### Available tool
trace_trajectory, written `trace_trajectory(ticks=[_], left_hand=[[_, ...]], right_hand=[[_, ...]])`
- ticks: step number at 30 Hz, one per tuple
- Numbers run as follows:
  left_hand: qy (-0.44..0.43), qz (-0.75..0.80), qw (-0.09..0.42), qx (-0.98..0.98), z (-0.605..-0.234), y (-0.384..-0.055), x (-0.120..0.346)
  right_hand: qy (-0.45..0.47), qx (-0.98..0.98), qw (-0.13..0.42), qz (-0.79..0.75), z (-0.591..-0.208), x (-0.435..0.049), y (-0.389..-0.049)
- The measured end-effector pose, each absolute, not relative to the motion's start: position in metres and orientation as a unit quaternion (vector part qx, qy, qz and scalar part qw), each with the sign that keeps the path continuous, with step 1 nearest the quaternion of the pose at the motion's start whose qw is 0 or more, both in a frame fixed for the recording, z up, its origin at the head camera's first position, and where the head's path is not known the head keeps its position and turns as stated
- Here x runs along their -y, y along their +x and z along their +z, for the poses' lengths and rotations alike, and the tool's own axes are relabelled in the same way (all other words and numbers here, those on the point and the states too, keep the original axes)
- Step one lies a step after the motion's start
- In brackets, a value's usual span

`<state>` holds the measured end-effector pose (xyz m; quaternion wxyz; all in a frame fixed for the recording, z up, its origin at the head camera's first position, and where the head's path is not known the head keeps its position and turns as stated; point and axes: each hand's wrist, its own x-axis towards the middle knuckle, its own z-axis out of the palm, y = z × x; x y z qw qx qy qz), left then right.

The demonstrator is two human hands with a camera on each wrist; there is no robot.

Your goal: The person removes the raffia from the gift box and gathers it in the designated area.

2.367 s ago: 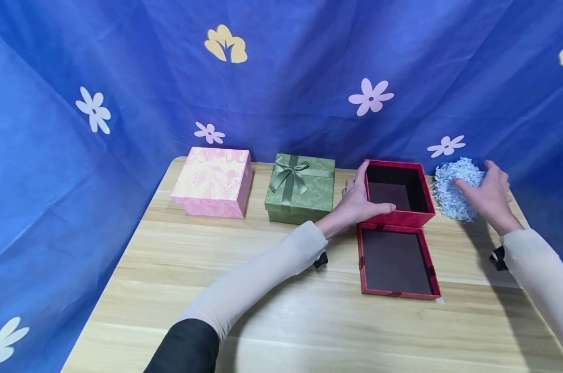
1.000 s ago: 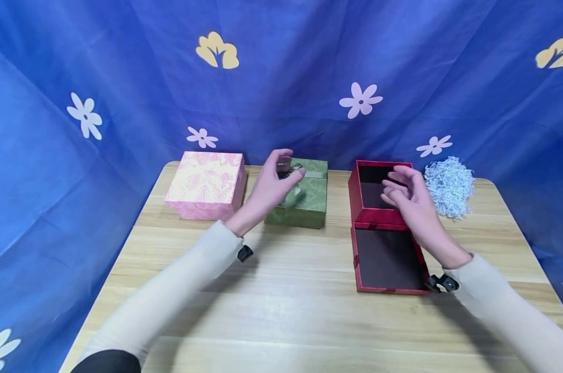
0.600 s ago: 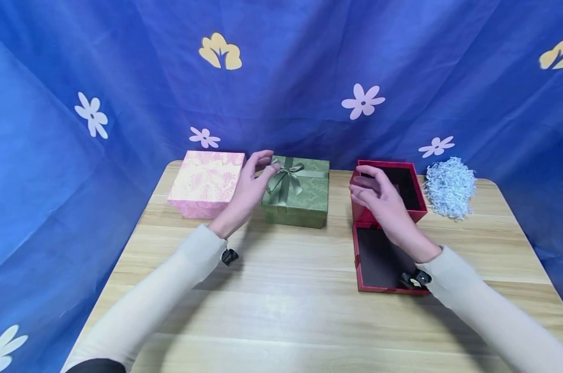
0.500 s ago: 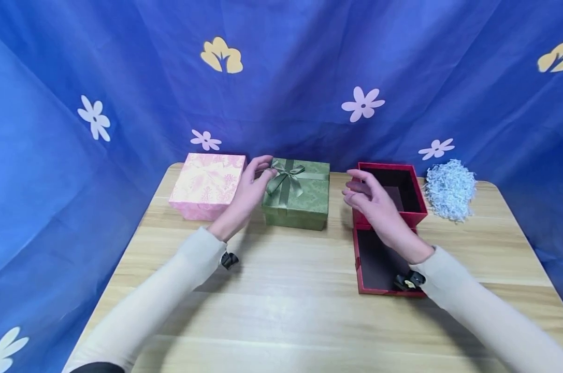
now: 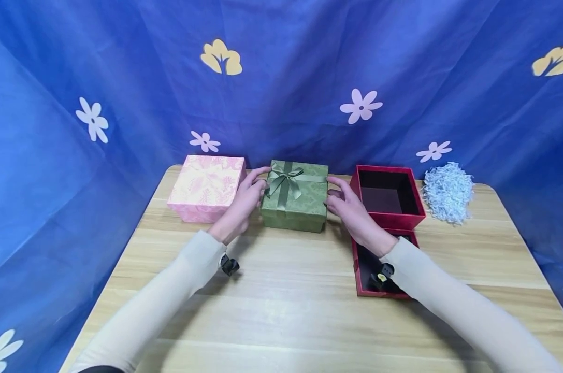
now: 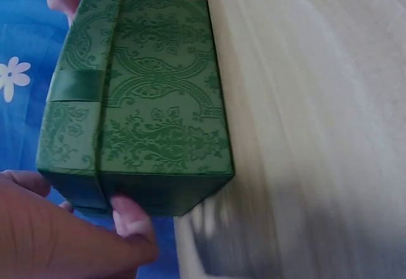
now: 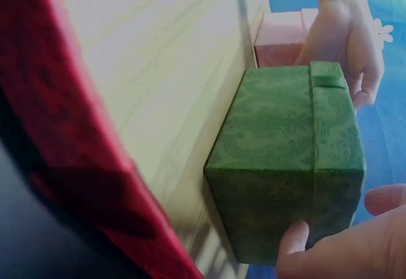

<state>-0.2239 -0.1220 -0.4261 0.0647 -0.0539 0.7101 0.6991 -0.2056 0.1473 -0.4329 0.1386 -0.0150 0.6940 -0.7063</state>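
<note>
A green gift box [image 5: 311, 199], lidded and tied with a green ribbon bow [image 5: 286, 181], sits on the table between the two hands. The left hand [image 5: 242, 207] is at its left side; in the left wrist view the thumb [image 6: 133, 219] lies against the lid's side wall, near its lower edge. On the opposite side is the right hand [image 5: 358, 217], whose thumb [image 7: 295, 238] is at the box's side in the right wrist view. Neither hand's fingers wrap round the box. How firmly the far fingers touch it is hidden.
Close by the left hand stands a pink box [image 5: 208, 184]. Right of the green box is a red box [image 5: 414, 220] with its top off, and its lid [image 5: 357, 269] lies upturned in front, under the right forearm. Blue shredded paper [image 5: 448, 191] rests at the far right.
The right hand has left the shredded paper and crossed over the red box to the green box's right side. The left hand has let go of the red box and moved left to the green one.
</note>
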Motion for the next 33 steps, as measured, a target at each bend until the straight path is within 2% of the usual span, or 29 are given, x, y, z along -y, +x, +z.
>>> trace_trajectory(ticks=[6, 33], left_hand=[[-0.053, 0.717, 0.069, -0.692, -0.432, -0.227, 0.126], [-0.027, 0.724, 0.064, -0.686, -0.428, -0.23, 0.131]], right_hand=[[0.018, -0.678, 0.136, -0.722, -0.437, -0.144, -0.213], [0.02, -0.659, 0.128, -0.741, -0.435, -0.141, -0.216]])
